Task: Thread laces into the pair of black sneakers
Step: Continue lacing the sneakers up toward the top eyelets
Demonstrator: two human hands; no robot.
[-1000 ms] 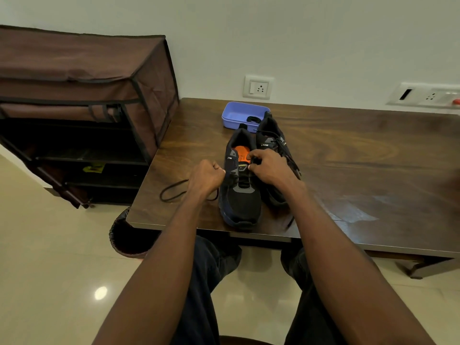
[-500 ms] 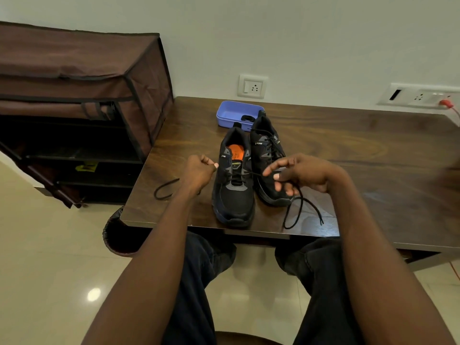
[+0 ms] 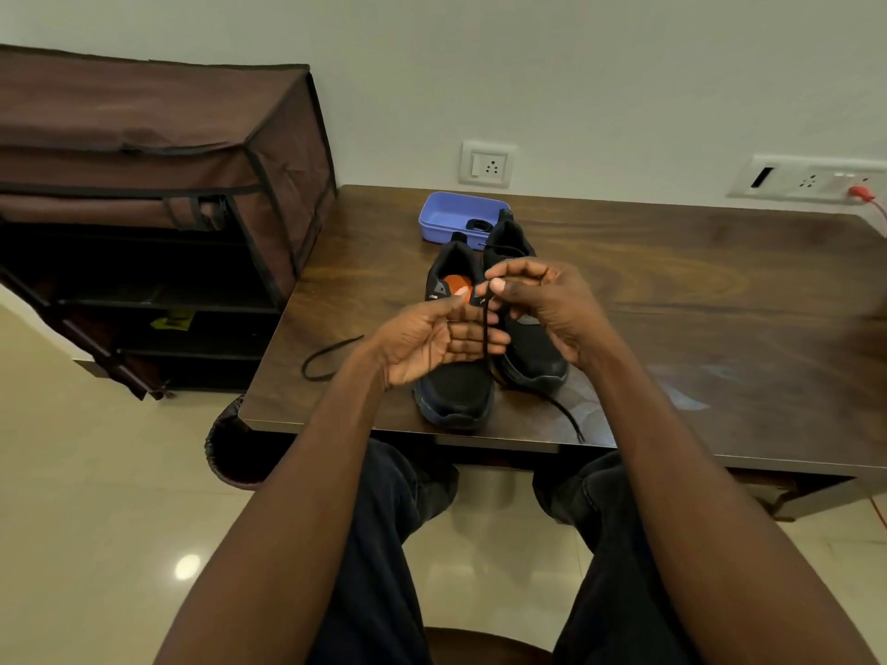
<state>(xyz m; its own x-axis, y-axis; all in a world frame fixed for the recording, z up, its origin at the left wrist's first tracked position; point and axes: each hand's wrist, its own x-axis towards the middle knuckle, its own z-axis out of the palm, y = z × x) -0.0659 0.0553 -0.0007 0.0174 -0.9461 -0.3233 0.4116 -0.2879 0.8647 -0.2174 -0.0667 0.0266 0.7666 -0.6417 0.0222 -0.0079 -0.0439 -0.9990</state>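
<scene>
Both my forearms reach forward, hands raised close together. My left hand [image 3: 434, 339] lies palm-up, fingers loosely spread. My right hand [image 3: 542, 304] curls, its grip pinched at thumb and forefinger.

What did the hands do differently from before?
Both hands rose off the shoes. The right hand now pinches the lace up high; the left hand opened beside it, its grip released. The sneakers, purple tray and table stayed put.

right hand [image 3: 542, 304] pinching lace [image 3: 485, 328]; left hand [image 3: 432, 343] beside
</scene>
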